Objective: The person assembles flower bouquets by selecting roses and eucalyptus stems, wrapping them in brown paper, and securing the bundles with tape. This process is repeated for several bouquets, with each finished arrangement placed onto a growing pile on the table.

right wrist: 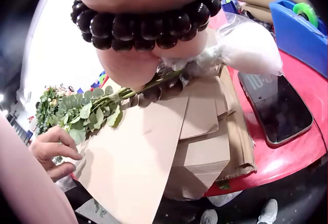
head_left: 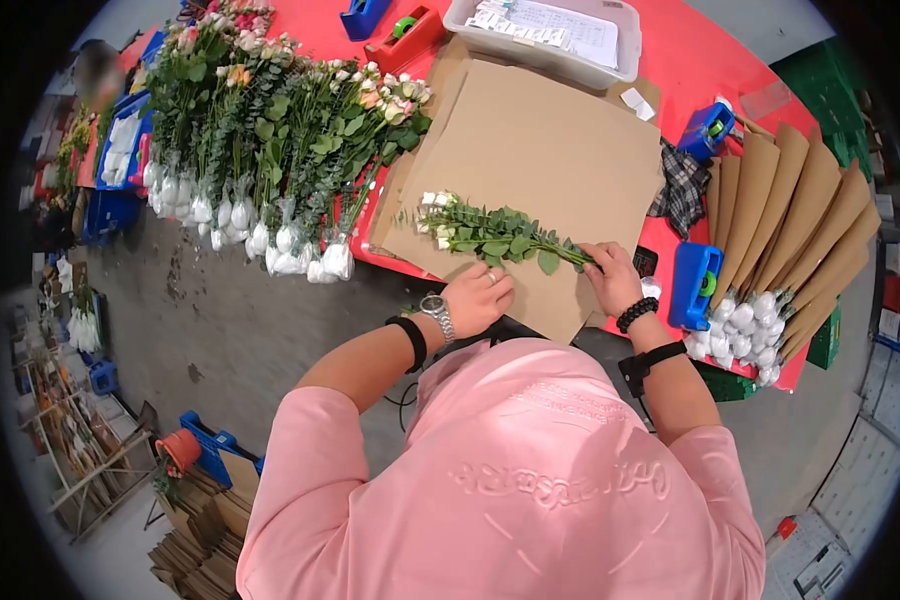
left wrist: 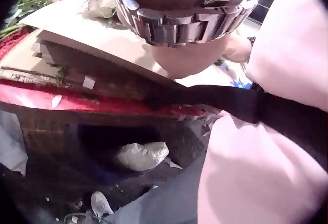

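A small bouquet of white roses and eucalyptus (head_left: 500, 232) lies across a brown kraft paper sheet (head_left: 560, 140). My right hand (head_left: 613, 278) grips its stems at the right end. In the right wrist view, a clear bag with a white wad (right wrist: 251, 48) wraps the stem ends beside that hand. My left hand (head_left: 478, 298) is at the sheet's near edge, left of the stems, with finger and thumb pinching the paper. The right wrist view shows its bent fingers (right wrist: 54, 149) beside the paper. My left palm is hidden in the left wrist view.
Many finished bunches (head_left: 270, 150) line the table's left side. On the right stand paper cones (head_left: 790, 200), a blue tape dispenser (head_left: 695, 287) and a phone (right wrist: 279, 108). A plastic bin (head_left: 550, 40) sits at the back. The paper stack (right wrist: 205, 152) reaches the red table's front edge.
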Tool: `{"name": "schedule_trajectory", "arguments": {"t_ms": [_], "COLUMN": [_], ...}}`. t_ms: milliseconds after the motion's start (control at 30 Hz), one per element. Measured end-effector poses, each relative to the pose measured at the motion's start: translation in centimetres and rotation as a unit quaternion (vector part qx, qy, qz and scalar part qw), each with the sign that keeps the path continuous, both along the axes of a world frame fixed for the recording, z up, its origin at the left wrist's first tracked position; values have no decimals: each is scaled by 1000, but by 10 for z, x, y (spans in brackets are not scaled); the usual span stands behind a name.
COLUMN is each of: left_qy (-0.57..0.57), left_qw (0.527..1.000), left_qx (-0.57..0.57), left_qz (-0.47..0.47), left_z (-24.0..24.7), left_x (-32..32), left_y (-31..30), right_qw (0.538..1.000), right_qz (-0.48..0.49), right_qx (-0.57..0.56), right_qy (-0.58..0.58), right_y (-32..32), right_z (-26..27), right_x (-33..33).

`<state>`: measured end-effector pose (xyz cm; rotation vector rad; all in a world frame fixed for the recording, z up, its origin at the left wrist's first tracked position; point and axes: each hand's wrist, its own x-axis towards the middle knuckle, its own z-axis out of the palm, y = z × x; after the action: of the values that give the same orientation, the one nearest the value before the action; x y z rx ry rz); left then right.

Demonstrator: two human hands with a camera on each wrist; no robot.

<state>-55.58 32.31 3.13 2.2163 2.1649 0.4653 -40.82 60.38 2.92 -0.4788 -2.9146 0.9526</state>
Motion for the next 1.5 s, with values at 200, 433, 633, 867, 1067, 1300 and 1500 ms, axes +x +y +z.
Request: {"name": "schedule_trajectory", "arguments": {"t_ms": [200,433,633,867,1067,1300,1500], "left_qy": [15,-38,-74,-124,-24,-74,-105], "left_qw": [999,987,963,889,970,905,918], "left_qx": [36,133,-116,-323,-180,-416,-382], "left_qz": [-4,78,232,299,160,60,-5], "left_z": [-6,46,10,-8,21,52,56], "left_x": [0,-28,-63,-99,-60,-53,-42], "left_y": [8,42,96,133,130,150,136], "right_qw": [999,995,895,983,984,979,973], "right_qz": [-4,37,-248,-85,-102,-23,-31], "right_qx": [-41,-79,-366,150,142,126,65], "right_qy": [-34,-45,50,59,-37,-155,-218], "right_y": [12,24,49,-37,-25,-19,-36], "right_z": [-7,-10,-28,6,-22,21,25], "right_x": [-5,-2,3,-9,-32,-29,-9]}}
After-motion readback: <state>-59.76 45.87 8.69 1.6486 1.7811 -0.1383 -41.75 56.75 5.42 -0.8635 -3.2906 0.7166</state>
